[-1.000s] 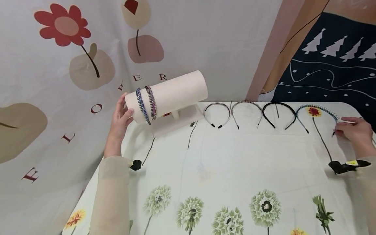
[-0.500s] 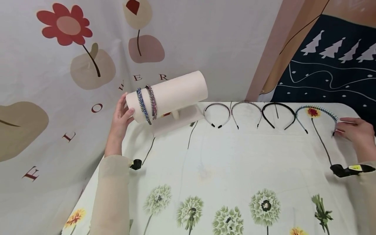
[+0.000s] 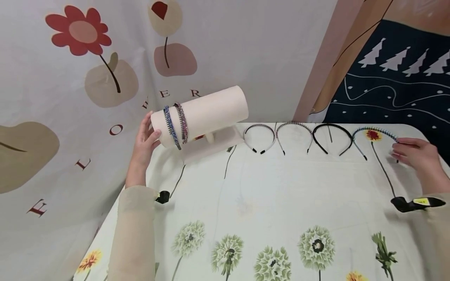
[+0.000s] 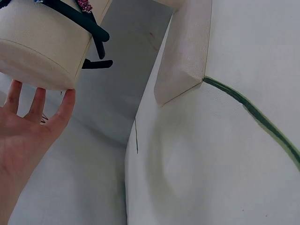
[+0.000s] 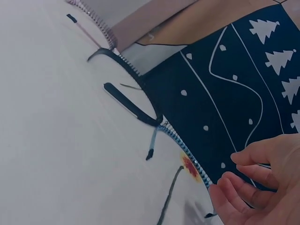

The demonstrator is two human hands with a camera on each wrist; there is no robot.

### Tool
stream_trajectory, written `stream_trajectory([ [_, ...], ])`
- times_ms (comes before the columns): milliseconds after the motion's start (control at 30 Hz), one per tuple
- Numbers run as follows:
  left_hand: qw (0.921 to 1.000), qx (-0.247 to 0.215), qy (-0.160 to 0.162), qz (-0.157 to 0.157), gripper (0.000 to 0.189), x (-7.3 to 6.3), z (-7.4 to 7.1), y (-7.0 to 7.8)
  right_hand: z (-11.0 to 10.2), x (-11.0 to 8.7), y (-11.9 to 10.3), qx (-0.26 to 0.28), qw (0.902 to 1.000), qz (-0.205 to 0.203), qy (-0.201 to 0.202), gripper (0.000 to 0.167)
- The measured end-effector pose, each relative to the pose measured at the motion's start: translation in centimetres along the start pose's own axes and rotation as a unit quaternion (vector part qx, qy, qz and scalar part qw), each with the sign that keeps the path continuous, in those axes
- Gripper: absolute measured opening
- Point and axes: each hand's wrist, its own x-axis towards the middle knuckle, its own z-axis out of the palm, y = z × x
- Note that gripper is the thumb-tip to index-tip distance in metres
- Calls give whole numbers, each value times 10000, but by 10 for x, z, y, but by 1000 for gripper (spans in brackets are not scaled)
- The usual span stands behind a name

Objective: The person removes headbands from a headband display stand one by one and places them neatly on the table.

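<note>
At the left, my left hand (image 3: 140, 144) rests its fingertips on the near end of a cream cylindrical headband stand (image 3: 214, 105). In the left wrist view, the fingers of that left hand (image 4: 30, 133) are straight against the end's edge. Two sparkly toothed headbands, one blue (image 3: 170, 127) and one pink-purple (image 3: 181, 123), sit around the cylinder near this end. At the far right my right hand (image 3: 418, 156) is over the right end of a light-blue headband (image 3: 381, 129). In the right wrist view, the right hand (image 5: 262, 187) has loosely bent fingers, with a gap below the thumb.
The stand's flat base (image 3: 225, 145) lies on the floral tablecloth (image 3: 267, 195). Between the stand and the right hand, a black headband (image 3: 332, 125) and two paler ones stretch along the back edge. A flowered cloth (image 3: 267, 50) hangs behind, with a dark tree-print fabric (image 3: 393, 93) at right.
My right hand has moved a little to the left, farther over the light-blue headband's end. The left hand, stand and the headbands on it keep their places.
</note>
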Motion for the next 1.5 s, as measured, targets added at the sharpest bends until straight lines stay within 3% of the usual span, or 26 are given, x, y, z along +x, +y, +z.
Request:
stream_trajectory([
  [100, 10000, 40, 6, -55, 66, 0, 0, 0, 4, -1, 1, 151, 9998, -87, -97, 18],
  [267, 9999, 94, -44, -122, 66, -9, 6, 14, 10, 1, 5, 847, 9955, -184, -379, 18],
  [400, 9998, 147, -55, -105, 66, -13, 10, 20, 16, -10, -1, 1617, 9837, -263, -746, 20],
  [533, 9997, 184, -34, -150, 66, -13, 9, 18, 21, -6, 2, 2046, 9730, -321, -1018, 18],
  [800, 9999, 96, -62, -104, 67, -12, 8, 17, 38, -1, -1, 1507, 9851, -173, -812, 22],
  [900, 9999, 93, -60, -78, 69, -12, 8, 18, 47, -6, -7, 1522, 9846, -177, -835, 18],
  [1133, 9999, 120, -42, -71, 66, -13, 9, 20, 68, -17, -18, 2009, 9702, -534, -1243, 20],
  [1333, 10000, 26, -71, -41, 66, -9, 7, 15, 88, -24, -27, 1405, 9791, -752, -1261, 16],
  [1500, 10000, 5, -36, -3, 66, -2, 2, 4, 104, -28, -36, 1430, 9766, -843, -1370, 21],
])
